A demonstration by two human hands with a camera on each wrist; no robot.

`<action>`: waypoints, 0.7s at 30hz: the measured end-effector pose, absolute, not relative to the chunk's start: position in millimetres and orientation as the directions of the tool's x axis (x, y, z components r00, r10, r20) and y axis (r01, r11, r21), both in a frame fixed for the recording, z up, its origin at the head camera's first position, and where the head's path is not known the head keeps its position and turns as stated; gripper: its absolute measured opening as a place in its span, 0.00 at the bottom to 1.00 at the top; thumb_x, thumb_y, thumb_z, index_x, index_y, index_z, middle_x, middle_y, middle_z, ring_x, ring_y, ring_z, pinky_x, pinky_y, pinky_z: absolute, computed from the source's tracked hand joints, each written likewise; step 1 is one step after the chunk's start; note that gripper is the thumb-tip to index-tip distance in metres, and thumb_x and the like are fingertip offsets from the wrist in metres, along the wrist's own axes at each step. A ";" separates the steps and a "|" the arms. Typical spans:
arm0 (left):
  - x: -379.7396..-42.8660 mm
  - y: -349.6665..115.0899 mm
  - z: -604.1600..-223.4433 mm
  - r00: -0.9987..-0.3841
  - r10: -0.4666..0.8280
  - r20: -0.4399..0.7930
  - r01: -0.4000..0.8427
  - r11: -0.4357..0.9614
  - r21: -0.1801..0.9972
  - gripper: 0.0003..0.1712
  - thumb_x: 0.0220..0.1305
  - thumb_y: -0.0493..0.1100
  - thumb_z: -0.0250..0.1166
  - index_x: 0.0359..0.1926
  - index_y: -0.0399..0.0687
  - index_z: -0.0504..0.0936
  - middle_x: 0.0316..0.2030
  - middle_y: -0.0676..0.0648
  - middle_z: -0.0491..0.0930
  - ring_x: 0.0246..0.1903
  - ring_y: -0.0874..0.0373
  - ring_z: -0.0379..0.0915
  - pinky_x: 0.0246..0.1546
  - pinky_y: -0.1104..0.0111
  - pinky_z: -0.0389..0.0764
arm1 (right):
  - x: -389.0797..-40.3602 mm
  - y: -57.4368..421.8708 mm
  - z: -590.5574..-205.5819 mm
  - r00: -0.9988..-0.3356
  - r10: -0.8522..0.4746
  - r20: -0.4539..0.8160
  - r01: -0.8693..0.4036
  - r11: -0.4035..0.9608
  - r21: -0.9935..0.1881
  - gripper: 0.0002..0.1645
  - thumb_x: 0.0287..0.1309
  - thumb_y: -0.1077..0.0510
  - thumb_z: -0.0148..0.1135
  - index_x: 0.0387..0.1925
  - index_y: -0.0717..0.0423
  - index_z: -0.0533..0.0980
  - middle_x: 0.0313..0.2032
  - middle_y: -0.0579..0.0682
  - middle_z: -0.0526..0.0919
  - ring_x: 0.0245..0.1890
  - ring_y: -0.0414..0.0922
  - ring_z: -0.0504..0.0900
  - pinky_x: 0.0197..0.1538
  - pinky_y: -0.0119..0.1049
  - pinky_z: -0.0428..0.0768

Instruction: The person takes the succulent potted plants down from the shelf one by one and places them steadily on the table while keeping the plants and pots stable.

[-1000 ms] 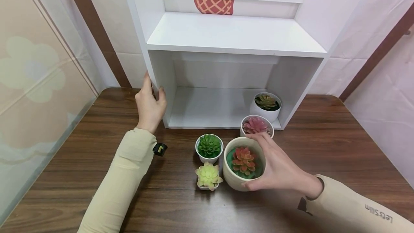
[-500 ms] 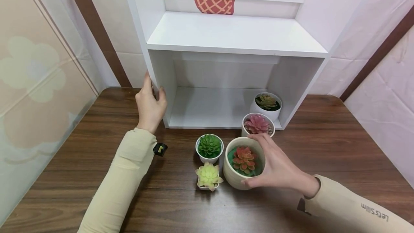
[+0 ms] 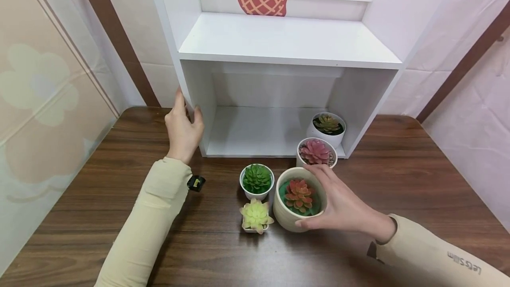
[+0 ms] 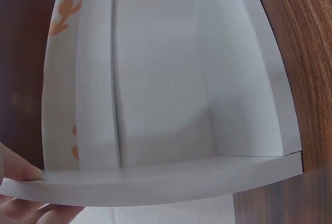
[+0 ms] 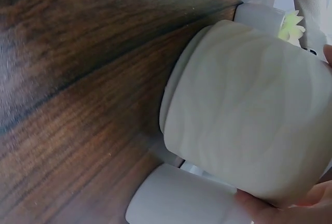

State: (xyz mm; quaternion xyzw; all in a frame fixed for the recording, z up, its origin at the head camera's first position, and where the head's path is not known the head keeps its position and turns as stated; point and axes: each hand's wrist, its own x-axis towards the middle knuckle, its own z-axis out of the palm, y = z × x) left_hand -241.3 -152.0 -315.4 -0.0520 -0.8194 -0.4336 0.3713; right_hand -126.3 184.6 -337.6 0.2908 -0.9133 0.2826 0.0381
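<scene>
My left hand [image 3: 184, 129] holds the left side panel of a white shelf unit [image 3: 291, 41]. In the left wrist view its thumb [image 4: 19, 165] lies on the panel's inner side, the other fingers outside. My right hand [image 3: 342, 203] grips a large cream pot [image 3: 284, 214] with a red succulent [image 3: 299, 196] from its right side. The right wrist view shows the wavy side of this cream pot [image 5: 249, 105] upright, base at the table. Behind it stands a white pot with a pink succulent [image 3: 316, 151], close to my fingers. Whether they touch is unclear.
A green succulent [image 3: 256, 179] and a yellow-green succulent [image 3: 256, 215] stand in small white pots left of the cream pot. Inside the lower compartment, at the right, sits a white pot with an olive succulent [image 3: 328, 124]. Everything rests on a dark wooden table [image 3: 414, 180].
The cream pot and the pink succulent's pot have shifted slightly toward the shelf unit, with my right hand still around the cream pot. My left hand keeps its place on the panel.
</scene>
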 end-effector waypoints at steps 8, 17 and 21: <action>-241.5 -152.4 -315.2 -0.717 -0.239 0.655 0.405 0.621 0.671 0.28 0.63 0.31 0.55 0.65 0.36 0.66 0.52 0.31 0.78 0.49 0.39 0.78 0.44 0.48 0.80 | -125.8 186.2 -329.9 -0.838 -0.522 0.158 -0.524 0.688 -0.502 0.70 0.29 0.30 0.77 0.69 0.60 0.59 0.62 0.52 0.66 0.58 0.48 0.71 0.59 0.50 0.73; -242.0 -152.3 -315.3 -0.716 -0.239 0.656 0.402 0.626 0.668 0.28 0.63 0.31 0.55 0.65 0.36 0.66 0.52 0.31 0.78 0.48 0.39 0.78 0.43 0.48 0.80 | -125.1 187.8 -321.2 -0.841 -0.519 0.151 -0.521 0.706 -0.479 0.66 0.30 0.32 0.77 0.67 0.62 0.63 0.62 0.52 0.68 0.60 0.49 0.71 0.59 0.51 0.72; -241.4 -152.0 -315.5 -0.717 -0.240 0.654 0.401 0.626 0.669 0.29 0.63 0.31 0.55 0.65 0.37 0.65 0.52 0.31 0.78 0.48 0.40 0.78 0.43 0.48 0.80 | -126.1 190.9 -314.7 -0.844 -0.503 0.184 -0.524 0.705 -0.477 0.56 0.32 0.33 0.77 0.61 0.59 0.71 0.60 0.49 0.71 0.60 0.49 0.72 0.60 0.51 0.72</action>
